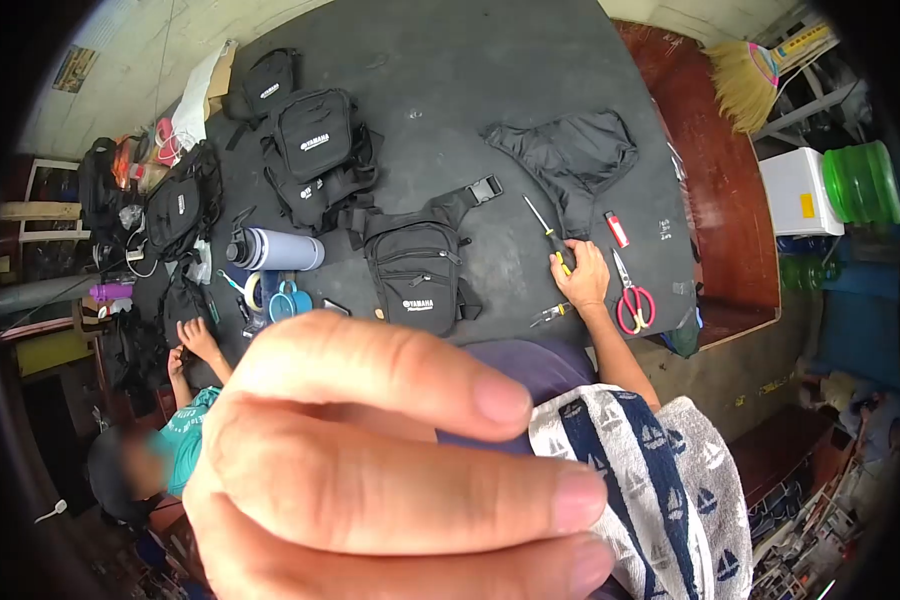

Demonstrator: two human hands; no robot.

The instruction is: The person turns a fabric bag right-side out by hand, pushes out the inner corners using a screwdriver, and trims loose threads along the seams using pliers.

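Note:
My left hand (pixel 370 470) is very close to the camera and fills the bottom middle. Its fingers are slightly bent and apart, with nothing visible in them; its thumb is out of sight. On the dark tabletop, my right hand (pixel 582 278) grips the yellow-and-black handle of a screwdriver (pixel 536 214), whose shaft points away from me. Beside that hand lie scissors (pixel 633 300) with red handles, a red lighter (pixel 617 230) and a small tool with a yellow part (pixel 550 315). A black fabric piece (pixel 575 150) lies just beyond. Left of it is a black Yamaha bag (pixel 415 270) with a buckle strap.
More black bags (pixel 315 140) lie at the far left of the table (pixel 420 110). A lavender bottle (pixel 282 249), a tape roll and a blue mug (pixel 290 300) stand nearer. A co-worker's hands (pixel 198 340) touch black material at left. A striped towel (pixel 660 480) hangs near my right arm.

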